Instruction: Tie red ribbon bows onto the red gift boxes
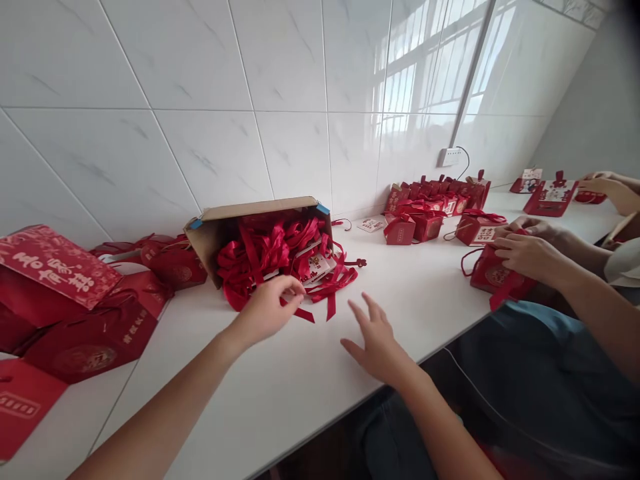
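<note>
My left hand (267, 310) is at the front of an open cardboard box (200, 257) lying on its side. Its fingers curl in a pinch close to the red ribbons (265, 250) spilling out; whether anything is between the fingertips I cannot make out. Among the ribbons sit small printed cards (319, 267), and loose ribbon ends trail onto the white table (210, 393). My right hand (377, 343) hovers over the table to the right of the box, fingers spread, holding nothing.
Red gift boxes (95, 333) are heaped at the left. More red boxes (425, 223) stand in rows by the tiled wall. On the right, a co-worker's hands (533, 250) work on a red box (493, 273). Another person's hands (607, 187) are farther back.
</note>
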Action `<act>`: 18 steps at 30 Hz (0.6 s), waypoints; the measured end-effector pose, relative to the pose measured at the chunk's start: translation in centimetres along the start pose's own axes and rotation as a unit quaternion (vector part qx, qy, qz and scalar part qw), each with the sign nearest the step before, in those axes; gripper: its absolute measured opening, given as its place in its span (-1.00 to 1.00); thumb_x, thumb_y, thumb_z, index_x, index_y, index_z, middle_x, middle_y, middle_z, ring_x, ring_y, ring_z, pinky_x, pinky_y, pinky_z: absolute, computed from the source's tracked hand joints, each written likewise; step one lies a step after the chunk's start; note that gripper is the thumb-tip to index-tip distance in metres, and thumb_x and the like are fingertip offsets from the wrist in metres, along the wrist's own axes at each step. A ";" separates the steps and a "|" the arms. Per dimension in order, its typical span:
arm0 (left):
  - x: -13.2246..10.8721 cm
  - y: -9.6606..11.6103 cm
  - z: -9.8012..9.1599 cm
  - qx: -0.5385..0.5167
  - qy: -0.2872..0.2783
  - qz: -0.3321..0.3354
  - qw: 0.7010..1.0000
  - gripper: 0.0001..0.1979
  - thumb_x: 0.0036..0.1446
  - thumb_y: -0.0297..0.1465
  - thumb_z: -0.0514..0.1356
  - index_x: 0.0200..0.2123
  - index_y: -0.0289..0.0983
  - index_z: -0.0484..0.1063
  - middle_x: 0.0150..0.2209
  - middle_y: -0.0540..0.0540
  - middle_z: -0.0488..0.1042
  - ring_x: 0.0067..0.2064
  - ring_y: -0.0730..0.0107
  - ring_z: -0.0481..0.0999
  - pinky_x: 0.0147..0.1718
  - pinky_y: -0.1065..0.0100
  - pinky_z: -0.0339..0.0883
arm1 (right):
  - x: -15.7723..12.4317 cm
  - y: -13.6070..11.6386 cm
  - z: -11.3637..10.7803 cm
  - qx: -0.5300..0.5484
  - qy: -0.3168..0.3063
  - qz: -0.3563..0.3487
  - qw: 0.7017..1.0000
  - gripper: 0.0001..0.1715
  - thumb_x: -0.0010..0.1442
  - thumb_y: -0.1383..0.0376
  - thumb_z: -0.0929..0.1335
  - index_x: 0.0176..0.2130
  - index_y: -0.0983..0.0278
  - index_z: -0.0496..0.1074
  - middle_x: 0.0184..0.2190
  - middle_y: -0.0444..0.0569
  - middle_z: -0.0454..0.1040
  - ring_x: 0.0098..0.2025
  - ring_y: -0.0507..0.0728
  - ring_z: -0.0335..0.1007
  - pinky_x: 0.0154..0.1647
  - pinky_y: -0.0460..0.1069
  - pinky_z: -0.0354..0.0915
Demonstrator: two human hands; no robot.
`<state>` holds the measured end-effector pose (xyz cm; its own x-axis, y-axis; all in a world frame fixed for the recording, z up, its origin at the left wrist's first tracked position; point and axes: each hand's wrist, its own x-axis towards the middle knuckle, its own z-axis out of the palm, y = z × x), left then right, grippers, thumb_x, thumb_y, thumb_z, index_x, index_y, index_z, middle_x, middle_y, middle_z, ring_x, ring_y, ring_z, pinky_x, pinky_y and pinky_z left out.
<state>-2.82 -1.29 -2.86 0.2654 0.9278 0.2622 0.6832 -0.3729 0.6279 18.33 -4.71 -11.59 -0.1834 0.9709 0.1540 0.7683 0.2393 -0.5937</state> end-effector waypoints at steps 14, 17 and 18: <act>-1.2 -2.5 5.8 0.090 -0.101 0.054 0.989 -0.75 0.03 -0.64 -0.04 -0.39 -0.30 0.39 -0.33 -0.18 0.46 -0.24 0.15 0.45 -0.23 0.18 0.33 | -1.0 0.1 0.8 0.089 -0.062 -0.088 0.990 -0.33 0.17 0.47 0.14 0.26 0.35 0.07 0.30 0.11 0.03 0.32 0.21 -0.10 0.28 0.20 -0.01; -3.4 0.2 6.4 0.077 -0.147 0.083 0.983 -0.78 0.02 -0.66 -0.02 -0.42 -0.28 0.33 -0.36 -0.11 0.45 -0.30 0.27 0.45 -0.30 0.30 0.34 | -1.6 0.0 0.2 0.201 -0.063 -0.157 0.965 -0.29 0.12 0.53 0.15 0.23 0.22 0.12 0.28 0.01 0.06 0.30 0.14 -0.03 0.29 0.13 -0.01; -4.3 1.2 6.4 0.067 -0.163 0.099 0.979 -0.80 0.03 -0.65 -0.01 -0.43 -0.27 0.31 -0.36 -0.08 0.44 -0.32 0.32 0.45 -0.33 0.35 0.34 | -1.9 -0.3 -0.1 0.245 -0.072 -0.175 0.951 -0.26 0.09 0.55 0.16 0.23 0.18 0.12 0.27 -0.02 0.09 0.30 0.13 -0.02 0.29 0.12 0.00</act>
<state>1.16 -5.60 -7.91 0.5896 0.8007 0.1064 0.6741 -0.5603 0.4813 18.49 -6.62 -11.66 -0.4846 0.8140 0.3202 0.2742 0.4890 -0.8281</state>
